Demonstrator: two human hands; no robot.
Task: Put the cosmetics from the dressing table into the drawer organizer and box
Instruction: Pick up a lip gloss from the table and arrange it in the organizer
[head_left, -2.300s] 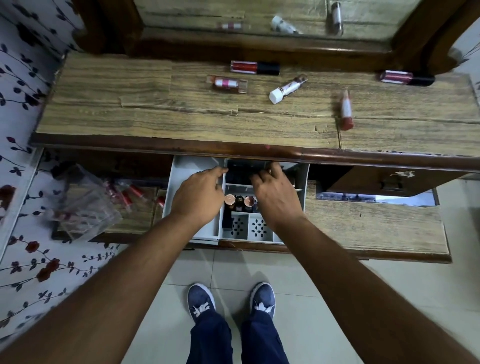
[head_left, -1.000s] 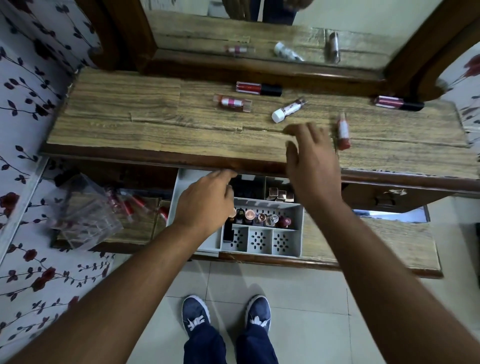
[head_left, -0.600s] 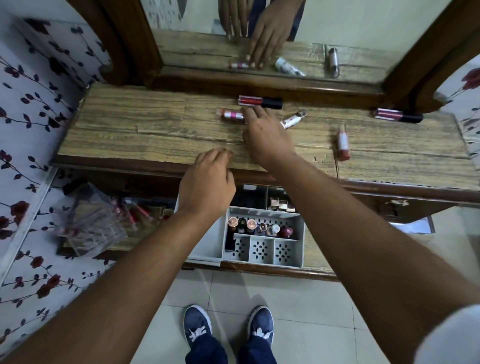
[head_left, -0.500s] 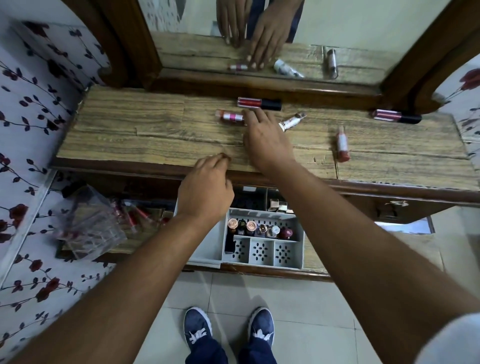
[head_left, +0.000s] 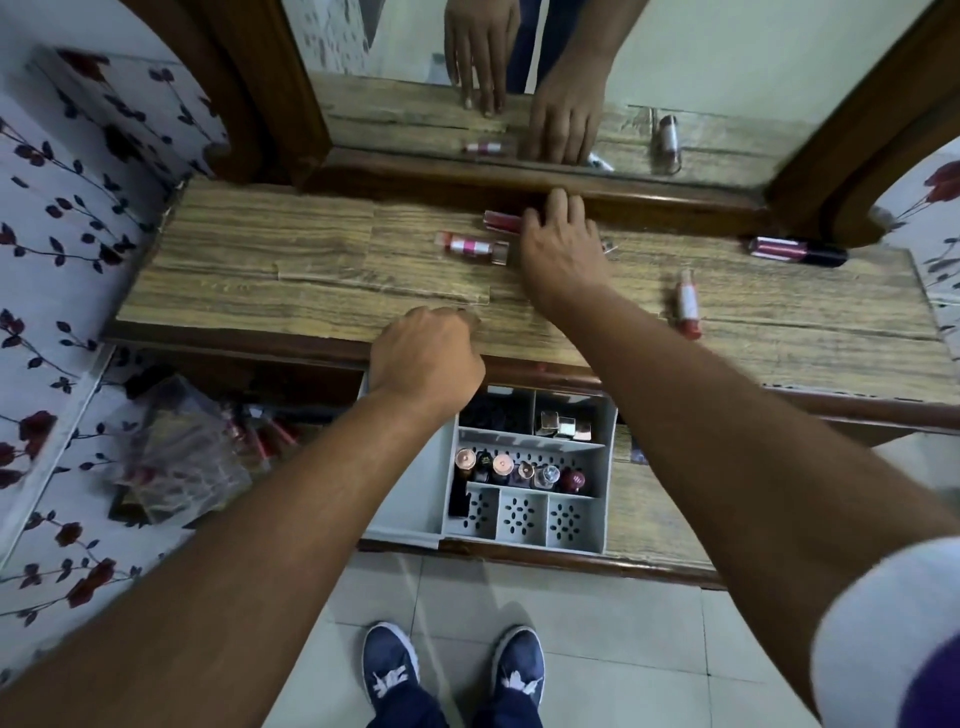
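Observation:
Cosmetics lie on the wooden dressing table (head_left: 270, 270): a pink-and-white tube (head_left: 471, 245), a red gloss tube (head_left: 501, 221), a red-and-white tube (head_left: 688, 304) and a dark pink gloss with a black cap (head_left: 797, 250). My right hand (head_left: 563, 249) lies palm down over the red gloss tube's cap end, fingers spread, its thumb against the tube. It hides another tube underneath. My left hand (head_left: 426, 358) is curled at the table's front edge and holds nothing that I can see. Below it, the grey drawer organizer (head_left: 519, 519) holds several lipsticks and small bottles.
A clear plastic box (head_left: 176, 457) with red lipsticks around it sits on the lower shelf at the left. The mirror (head_left: 727, 78) in its dark wooden frame stands right behind the table. Floral wallpaper flanks both sides. My shoes stand on the tiled floor.
My right hand has moved from the pink-and-white tube further back onto the red gloss tube. My left hand has curled up at the table's edge.

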